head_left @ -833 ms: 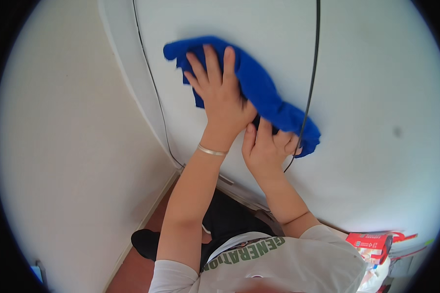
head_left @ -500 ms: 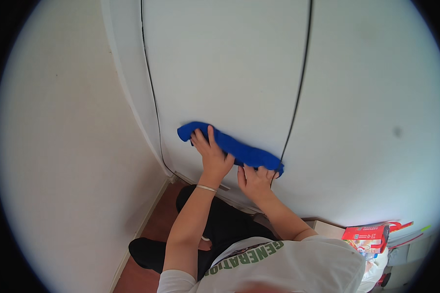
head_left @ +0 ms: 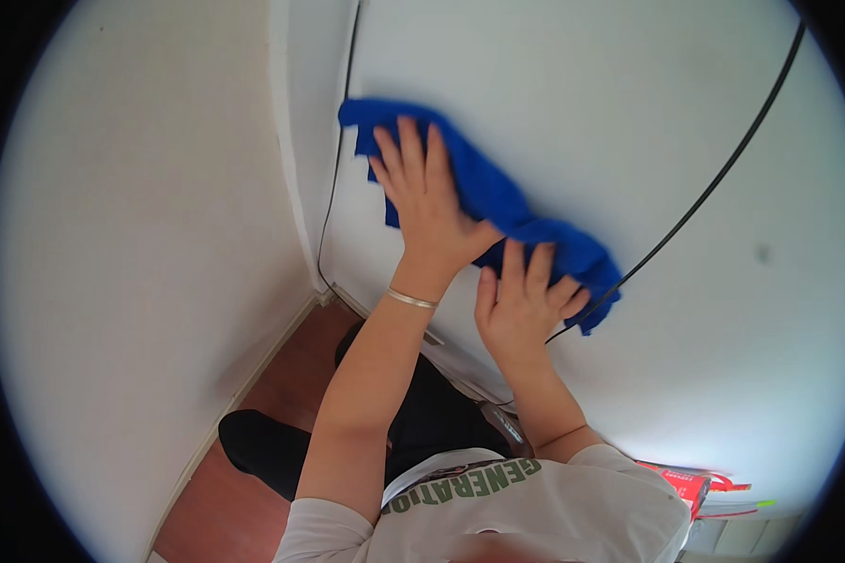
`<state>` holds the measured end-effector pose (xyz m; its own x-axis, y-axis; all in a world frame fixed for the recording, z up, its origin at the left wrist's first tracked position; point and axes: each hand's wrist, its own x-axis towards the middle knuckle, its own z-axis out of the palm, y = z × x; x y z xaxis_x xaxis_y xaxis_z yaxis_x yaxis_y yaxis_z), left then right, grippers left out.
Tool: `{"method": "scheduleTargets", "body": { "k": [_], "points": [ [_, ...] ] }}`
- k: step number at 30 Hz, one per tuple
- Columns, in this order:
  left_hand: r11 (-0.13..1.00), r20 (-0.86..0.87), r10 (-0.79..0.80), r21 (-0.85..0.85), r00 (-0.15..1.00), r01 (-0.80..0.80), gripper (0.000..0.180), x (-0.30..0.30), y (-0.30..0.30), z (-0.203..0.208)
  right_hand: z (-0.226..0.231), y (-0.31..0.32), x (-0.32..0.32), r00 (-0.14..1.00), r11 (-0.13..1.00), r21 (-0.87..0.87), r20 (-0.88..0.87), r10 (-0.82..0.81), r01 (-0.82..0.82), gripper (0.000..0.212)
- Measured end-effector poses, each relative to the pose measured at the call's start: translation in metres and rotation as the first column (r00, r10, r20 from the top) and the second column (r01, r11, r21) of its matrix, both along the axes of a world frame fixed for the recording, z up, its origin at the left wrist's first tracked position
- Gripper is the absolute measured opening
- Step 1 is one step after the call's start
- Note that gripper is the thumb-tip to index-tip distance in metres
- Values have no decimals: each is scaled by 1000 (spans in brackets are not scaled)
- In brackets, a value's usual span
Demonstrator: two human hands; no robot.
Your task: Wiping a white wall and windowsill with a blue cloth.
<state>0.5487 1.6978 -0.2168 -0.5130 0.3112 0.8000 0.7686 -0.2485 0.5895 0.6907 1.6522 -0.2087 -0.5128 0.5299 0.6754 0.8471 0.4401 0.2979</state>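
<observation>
A blue cloth (head_left: 488,190), bunched along its upper edge and hanging in folds below, lies slantwise against the white wall (head_left: 573,103). My left hand (head_left: 427,202) rests flat on its left part, fingers spread and pointing up, the thumb stretched toward the right hand. Lower down, my right hand (head_left: 524,310) presses the cloth's right part with its fingers apart and slightly bent. A thin bracelet (head_left: 411,299) circles my left wrist. The cloth's lower folds are partly hidden behind both hands.
A black cable (head_left: 723,174) slants down the wall and meets the cloth's right end. Another thin cable (head_left: 332,202) runs by the corner with the left wall (head_left: 150,235). Below are reddish flooring (head_left: 225,511) and my bent dark-clothed legs (head_left: 272,450). A red package (head_left: 690,488) stands lower right.
Both hands have moved up the wall with the cloth, the left one farther. The cloth has spread wider and its lower folds show more. The view has shifted, and the right cable slants more.
</observation>
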Motion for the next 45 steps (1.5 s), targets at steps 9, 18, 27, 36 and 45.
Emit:
{"method": "scheduleTargets", "body": {
  "k": [9,18,27,36,45],
  "points": [
    [871,451,-28,-426,892,243,99,36,-54,-246,-190,-13,40,943,863,-475,172,285,-174,34],
    [989,72,-90,-111,993,97,91,-8,-13,-55,-57,-12,0,976,989,-46,-173,134,-144,63],
    [997,326,28,-71,945,-5,88,-36,-8,-165,-142,-7,-42,981,945,-316,137,134,-85,57],
    [996,810,-41,-11,585,84,78,12,-20,-251,-186,-10,-30,917,919,-326,249,310,-222,24],
    [908,848,-153,-82,507,411,111,147,-44,-295,-140,-30,63,910,730,-680,343,232,71,30]
  ]
}}
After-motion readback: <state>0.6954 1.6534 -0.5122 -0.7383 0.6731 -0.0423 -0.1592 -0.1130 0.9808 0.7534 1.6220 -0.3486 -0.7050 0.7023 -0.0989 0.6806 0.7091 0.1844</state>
